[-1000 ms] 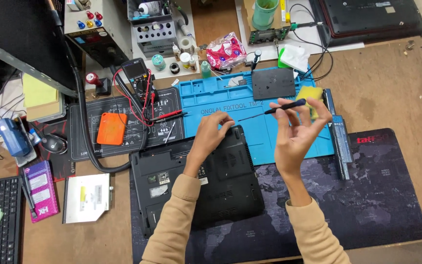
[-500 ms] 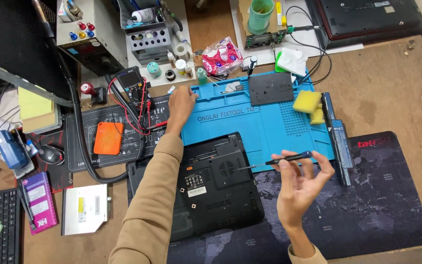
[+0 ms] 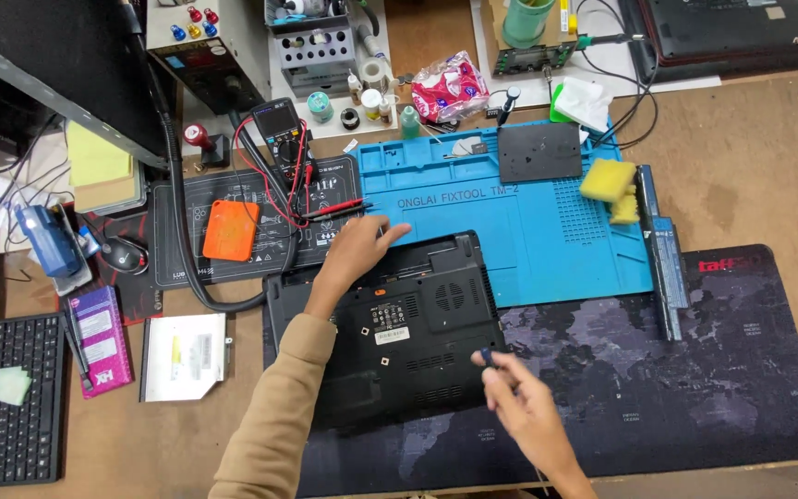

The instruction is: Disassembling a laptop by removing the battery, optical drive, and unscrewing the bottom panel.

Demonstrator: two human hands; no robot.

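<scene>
blue mat (image 3: 547,231), one laptop (image 3: 390,333), two hands, one screwdriver (image 3: 486,355)

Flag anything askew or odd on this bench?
Nothing damaged or spilled. The upturned laptop lies slightly skewed, straddling the blue repair mat and the dark desk mat. Left hand rests on its rear edge; right hand holds a screwdriver.

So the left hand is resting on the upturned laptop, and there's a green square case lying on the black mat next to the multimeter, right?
Not quite: the head view shows the square case is orange, not green. The rest holds: the left hand rests on the upturned laptop, and the case lies on the black mat near the multimeter.
</scene>
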